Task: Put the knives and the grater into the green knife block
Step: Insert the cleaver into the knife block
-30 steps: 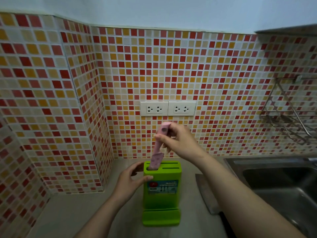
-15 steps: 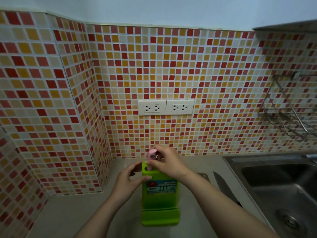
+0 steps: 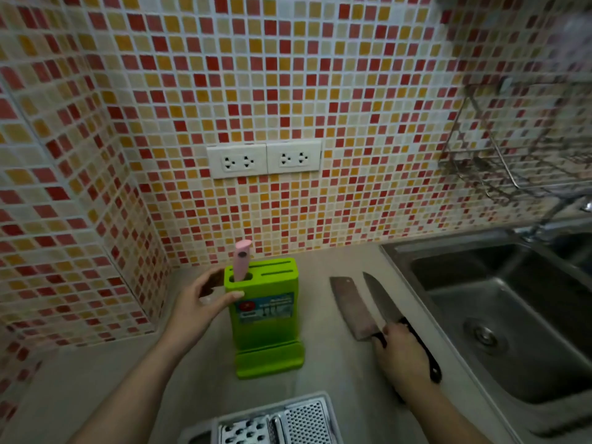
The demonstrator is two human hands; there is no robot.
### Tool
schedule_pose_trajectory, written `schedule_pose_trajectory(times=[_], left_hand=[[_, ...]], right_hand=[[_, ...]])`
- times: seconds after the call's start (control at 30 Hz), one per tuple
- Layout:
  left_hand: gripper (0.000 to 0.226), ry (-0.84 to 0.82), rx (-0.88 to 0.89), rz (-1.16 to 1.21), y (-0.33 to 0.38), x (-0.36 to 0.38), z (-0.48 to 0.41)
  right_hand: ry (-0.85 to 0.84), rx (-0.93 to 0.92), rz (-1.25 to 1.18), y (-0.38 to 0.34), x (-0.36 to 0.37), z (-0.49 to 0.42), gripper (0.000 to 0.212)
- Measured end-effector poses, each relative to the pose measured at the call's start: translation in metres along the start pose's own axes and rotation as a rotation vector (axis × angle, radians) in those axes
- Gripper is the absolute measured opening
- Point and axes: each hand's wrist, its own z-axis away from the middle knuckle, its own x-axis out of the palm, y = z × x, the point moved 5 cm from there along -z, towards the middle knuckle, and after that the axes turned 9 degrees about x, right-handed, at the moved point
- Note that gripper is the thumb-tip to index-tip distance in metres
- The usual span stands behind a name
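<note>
The green knife block [image 3: 266, 315] stands upright on the counter. A pink-handled knife [image 3: 241, 259] sits in its front left slot, only the handle showing. My left hand [image 3: 205, 299] grips the block's left side, thumb on the front face. To the right, a cleaver [image 3: 350, 307] and a pointed knife [image 3: 382, 301] with a black handle lie side by side, tips toward the wall. My right hand [image 3: 402, 355] is closed over the cleaver's handle and hides it; the pointed knife's handle runs along its far side. The metal grater [image 3: 278, 424] lies at the bottom edge.
A steel sink [image 3: 499, 302] fills the right side, its rim close to the knives. A wire rack [image 3: 512, 155] hangs on the tiled wall above it. Two wall sockets [image 3: 262, 158] sit behind the block. The tiled corner wall [image 3: 80, 219] closes the left.
The pink knife went down into the block and my right hand let go of it. That hand moved right and down onto the knife handles. The view tilted down, showing the grater.
</note>
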Motion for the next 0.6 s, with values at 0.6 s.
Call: schedule_pose_trajectory(times=[0.6], left_hand=[[0.062, -0.029, -0.059, -0.002, -0.002, 0.003, 0.003]], right_hand=[[0.012, 0.175, -0.503, 0.026, 0.018, 0.027, 0.023]])
